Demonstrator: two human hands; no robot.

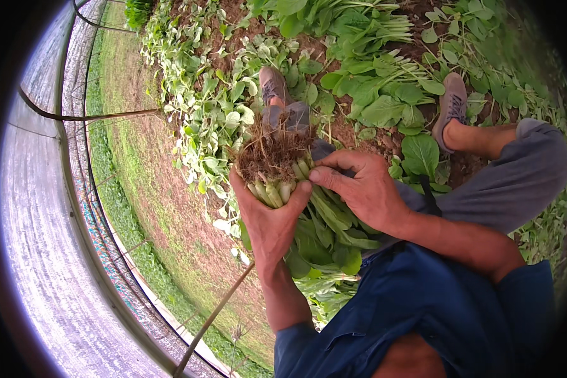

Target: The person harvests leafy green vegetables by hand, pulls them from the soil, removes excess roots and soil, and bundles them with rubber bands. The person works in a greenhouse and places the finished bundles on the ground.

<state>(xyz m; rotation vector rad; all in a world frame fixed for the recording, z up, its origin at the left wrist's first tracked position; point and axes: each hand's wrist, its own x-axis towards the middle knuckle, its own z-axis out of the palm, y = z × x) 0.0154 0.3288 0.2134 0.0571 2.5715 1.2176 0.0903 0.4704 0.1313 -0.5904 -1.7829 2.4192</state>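
Observation:
My left hand (270, 224) is wrapped around a bunch of leafy greens (328, 219), its thumb across the pale stem bases. Tangled brown roots (275, 150) with soil on them point away from me, and the broad green leaves hang back toward my lap. At the right side of the bunch, my right hand (371, 191) has its thumb and index finger pinched at the outer stems, just below the roots. The other right-hand fingers are curled and partly hidden.
Piles of rootless-looking greens (382, 90) lie on brown soil between my shoes (274, 85). Low leafy plants (203, 94) grow or lie to the left. Farther left are bent hoop poles (123, 116), a strip of sparse ground and translucent sheeting (42, 198).

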